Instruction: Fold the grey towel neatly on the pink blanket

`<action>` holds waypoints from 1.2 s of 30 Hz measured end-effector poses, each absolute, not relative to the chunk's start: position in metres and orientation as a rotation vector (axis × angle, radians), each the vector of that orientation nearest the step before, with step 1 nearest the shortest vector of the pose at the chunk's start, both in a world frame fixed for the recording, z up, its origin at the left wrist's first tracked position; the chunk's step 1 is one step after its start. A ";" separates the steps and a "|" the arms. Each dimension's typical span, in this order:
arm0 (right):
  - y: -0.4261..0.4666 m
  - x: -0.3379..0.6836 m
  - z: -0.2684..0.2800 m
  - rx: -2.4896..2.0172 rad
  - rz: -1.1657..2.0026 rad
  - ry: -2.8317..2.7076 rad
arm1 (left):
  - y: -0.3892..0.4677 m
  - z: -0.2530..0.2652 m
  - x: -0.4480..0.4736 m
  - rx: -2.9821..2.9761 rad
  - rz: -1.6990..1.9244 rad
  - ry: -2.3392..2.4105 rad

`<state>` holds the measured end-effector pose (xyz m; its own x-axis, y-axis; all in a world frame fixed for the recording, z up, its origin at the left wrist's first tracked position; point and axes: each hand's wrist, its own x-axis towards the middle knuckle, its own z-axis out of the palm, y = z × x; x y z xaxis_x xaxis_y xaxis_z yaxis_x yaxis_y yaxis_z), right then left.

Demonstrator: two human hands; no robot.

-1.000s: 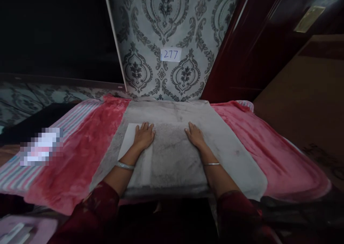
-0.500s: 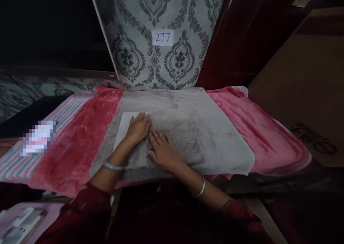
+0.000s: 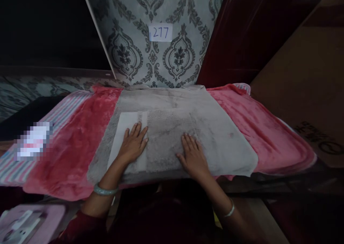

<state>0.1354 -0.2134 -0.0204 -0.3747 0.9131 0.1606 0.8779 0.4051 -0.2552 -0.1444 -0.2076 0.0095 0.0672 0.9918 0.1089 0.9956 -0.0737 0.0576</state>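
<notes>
A grey plush towel (image 3: pixel 166 136) lies flat on a larger light grey cloth (image 3: pixel 225 140). Its left end shows a smooth pale strip with a lighter band beside it. My left hand (image 3: pixel 132 144) rests on that pale end, palm down, fingers spread, a bangle on the wrist. Farther right, my right hand (image 3: pixel 194 156) lies flat on the fuzzy part near the towel's right side, with fingers stretched out. Neither hand grips anything. The part of the towel under each palm is hidden.
Beneath the grey cloth is a red-pink plush blanket (image 3: pixel 70 147) over a striped cover (image 3: pixel 64 107). A cardboard box (image 3: pixel 303 71) stands at right, and a dark screen (image 3: pixel 48 28) at back left. A paper marked 277 (image 3: pixel 160 32) is on the wall.
My right hand has slid to the right across the towel, away from the left hand. My left hand has shifted slightly left and nearer to me, baring more of the lighter band.
</notes>
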 end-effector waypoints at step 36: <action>-0.234 0.217 -0.021 -1.346 1.684 -1.168 | -0.268 -0.012 -0.183 -2.066 -0.556 -2.195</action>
